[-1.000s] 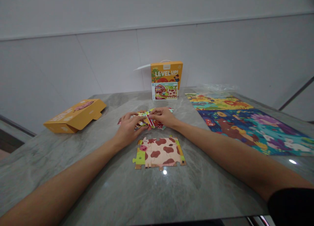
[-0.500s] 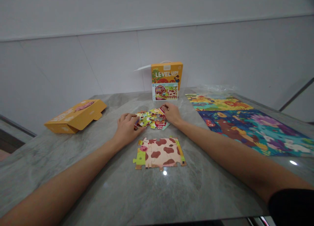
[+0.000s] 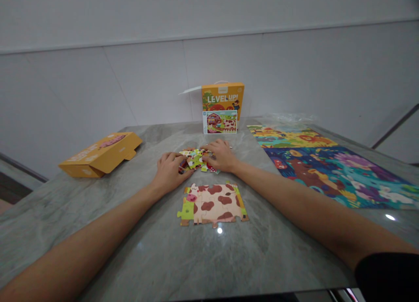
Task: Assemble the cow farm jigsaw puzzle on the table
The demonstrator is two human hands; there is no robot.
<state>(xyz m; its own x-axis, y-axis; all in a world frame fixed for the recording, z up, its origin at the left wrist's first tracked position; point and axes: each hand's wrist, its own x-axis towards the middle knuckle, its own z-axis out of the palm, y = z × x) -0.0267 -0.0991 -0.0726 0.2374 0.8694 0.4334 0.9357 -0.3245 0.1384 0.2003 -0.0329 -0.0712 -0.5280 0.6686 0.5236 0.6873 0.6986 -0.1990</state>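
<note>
A pile of loose jigsaw pieces [image 3: 195,158] lies between my two hands at the middle of the table. My left hand [image 3: 170,170] curves round the pile's left edge, thumb apart from the bent fingers, touching pieces there. Over the right side of the pile reaches my right hand [image 3: 221,156], its fingers spread and resting on pieces, hiding some of them. Nearer to me lies a joined puzzle section [image 3: 214,204] with a pink cow with brown patches on green; neither hand touches it.
A picture card [image 3: 221,122] of a barn and cow leans on an upright orange box [image 3: 223,92] at the back. An orange box [image 3: 101,155] lies at left. Two assembled puzzles, one yellow [image 3: 291,137], one blue [image 3: 343,175], lie at right, with clear plastic wrap [image 3: 290,117] behind.
My right hand has moved left across the pile, covering more of its right side; pieces there have shifted. My left hand stays at the left edge. The cow section has not moved.
</note>
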